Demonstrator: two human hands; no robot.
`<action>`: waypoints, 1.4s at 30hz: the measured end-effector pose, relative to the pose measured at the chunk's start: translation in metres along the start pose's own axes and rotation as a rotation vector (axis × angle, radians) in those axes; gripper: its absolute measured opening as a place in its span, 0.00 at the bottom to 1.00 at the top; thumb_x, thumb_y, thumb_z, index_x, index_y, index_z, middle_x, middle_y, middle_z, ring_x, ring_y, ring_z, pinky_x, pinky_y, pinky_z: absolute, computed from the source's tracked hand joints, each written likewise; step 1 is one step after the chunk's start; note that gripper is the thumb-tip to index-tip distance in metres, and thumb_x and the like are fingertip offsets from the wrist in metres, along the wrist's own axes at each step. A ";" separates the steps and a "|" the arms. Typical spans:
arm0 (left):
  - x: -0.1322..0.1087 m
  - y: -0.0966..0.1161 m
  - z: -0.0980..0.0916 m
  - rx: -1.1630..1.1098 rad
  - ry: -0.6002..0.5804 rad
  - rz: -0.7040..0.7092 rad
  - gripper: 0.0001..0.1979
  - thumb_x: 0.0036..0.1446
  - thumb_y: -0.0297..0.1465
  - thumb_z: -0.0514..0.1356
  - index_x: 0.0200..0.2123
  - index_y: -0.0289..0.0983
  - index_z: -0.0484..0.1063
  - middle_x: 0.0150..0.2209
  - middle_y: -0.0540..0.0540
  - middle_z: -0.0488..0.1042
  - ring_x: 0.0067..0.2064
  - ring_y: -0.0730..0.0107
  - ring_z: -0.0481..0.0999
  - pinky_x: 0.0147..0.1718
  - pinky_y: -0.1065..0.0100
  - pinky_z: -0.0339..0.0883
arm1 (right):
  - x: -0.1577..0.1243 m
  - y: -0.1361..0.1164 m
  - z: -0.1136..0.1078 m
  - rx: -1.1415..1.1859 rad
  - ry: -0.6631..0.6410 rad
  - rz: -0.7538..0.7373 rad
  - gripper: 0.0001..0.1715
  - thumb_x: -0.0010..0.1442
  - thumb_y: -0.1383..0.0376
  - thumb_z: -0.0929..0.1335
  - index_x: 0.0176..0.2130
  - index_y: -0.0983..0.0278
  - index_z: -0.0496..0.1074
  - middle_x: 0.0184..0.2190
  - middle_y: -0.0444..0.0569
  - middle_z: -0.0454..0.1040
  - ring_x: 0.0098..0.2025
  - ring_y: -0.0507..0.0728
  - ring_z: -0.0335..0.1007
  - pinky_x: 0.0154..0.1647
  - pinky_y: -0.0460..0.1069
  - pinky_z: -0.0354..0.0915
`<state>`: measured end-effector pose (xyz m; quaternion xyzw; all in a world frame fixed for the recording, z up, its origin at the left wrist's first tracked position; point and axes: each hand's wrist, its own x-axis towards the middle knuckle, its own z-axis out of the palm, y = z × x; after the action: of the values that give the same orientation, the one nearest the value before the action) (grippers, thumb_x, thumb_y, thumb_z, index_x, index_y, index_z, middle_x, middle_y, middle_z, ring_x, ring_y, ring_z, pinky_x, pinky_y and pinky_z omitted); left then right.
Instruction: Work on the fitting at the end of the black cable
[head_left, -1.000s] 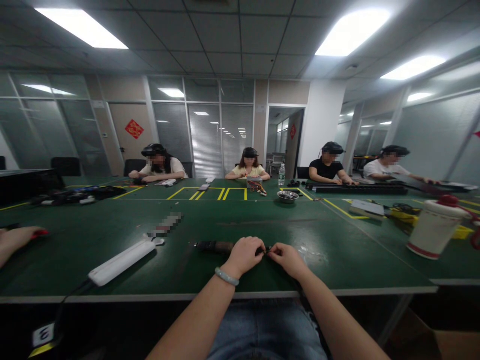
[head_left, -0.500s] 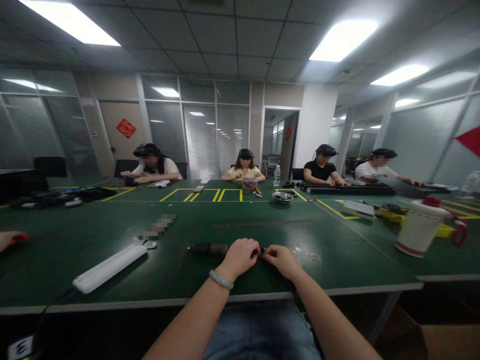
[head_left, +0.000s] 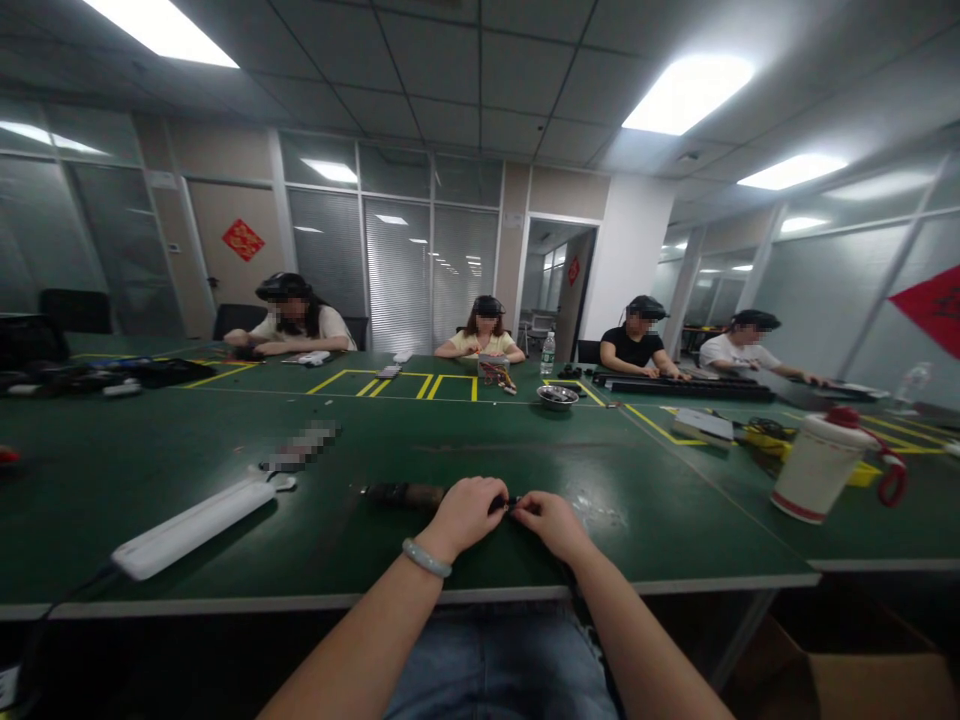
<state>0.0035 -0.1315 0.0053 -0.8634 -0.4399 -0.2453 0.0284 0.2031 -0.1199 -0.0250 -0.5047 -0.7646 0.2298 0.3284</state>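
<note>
A long dark cylindrical tool [head_left: 409, 496] with a brownish middle and a small shiny tip at its left end lies on the green table [head_left: 315, 545]. My left hand [head_left: 466, 515], a pale bangle on its wrist, is closed around the tool's right part and covers it. Just right of it, my right hand [head_left: 553, 522] pinches with thumb and forefinger at the tool's right end. What the right fingertips hold is small, dark and mostly hidden. The two hands' fingertips nearly meet.
To the left lies a white power strip [head_left: 195, 525] with a dark cable. A cream cup with a red lid [head_left: 814, 468] stands at right. Farther back are a metal bowl [head_left: 557, 398], a water bottle [head_left: 548, 354] and a white box [head_left: 703, 426]. Several people sit across the table.
The view has shifted slightly, so most things appear farther left. Both hands stay at the tool's right end, with small finger movements. A person's hand at the left edge has gone from view.
</note>
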 end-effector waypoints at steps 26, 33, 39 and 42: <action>0.004 -0.004 0.005 -0.012 -0.016 -0.004 0.05 0.58 0.34 0.59 0.37 0.41 0.70 0.36 0.49 0.74 0.40 0.65 0.72 0.40 0.66 0.61 | 0.000 0.002 -0.001 -0.024 0.018 0.015 0.10 0.57 0.58 0.69 0.33 0.61 0.78 0.30 0.43 0.77 0.31 0.52 0.70 0.31 0.44 0.58; 0.002 0.000 0.001 -0.020 -0.021 0.001 0.05 0.57 0.33 0.57 0.37 0.41 0.71 0.37 0.48 0.74 0.40 0.65 0.72 0.41 0.65 0.61 | 0.000 0.003 0.000 -0.030 0.018 0.021 0.09 0.57 0.58 0.69 0.33 0.61 0.77 0.30 0.43 0.77 0.31 0.52 0.70 0.32 0.44 0.59; 0.002 0.002 -0.002 -0.032 -0.020 0.012 0.06 0.55 0.29 0.57 0.37 0.41 0.71 0.38 0.48 0.74 0.41 0.65 0.72 0.42 0.65 0.62 | -0.002 -0.004 -0.003 -0.025 0.008 0.036 0.10 0.57 0.59 0.69 0.33 0.61 0.78 0.31 0.44 0.78 0.33 0.53 0.71 0.33 0.44 0.60; 0.002 0.001 -0.001 -0.035 -0.016 0.007 0.06 0.55 0.30 0.58 0.37 0.41 0.71 0.38 0.48 0.74 0.41 0.65 0.72 0.42 0.65 0.62 | -0.002 -0.003 -0.003 -0.030 0.014 0.032 0.10 0.56 0.59 0.69 0.33 0.61 0.78 0.31 0.44 0.78 0.33 0.53 0.71 0.33 0.44 0.60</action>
<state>0.0050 -0.1309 0.0074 -0.8671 -0.4328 -0.2462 0.0105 0.2034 -0.1227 -0.0214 -0.5234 -0.7575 0.2200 0.3223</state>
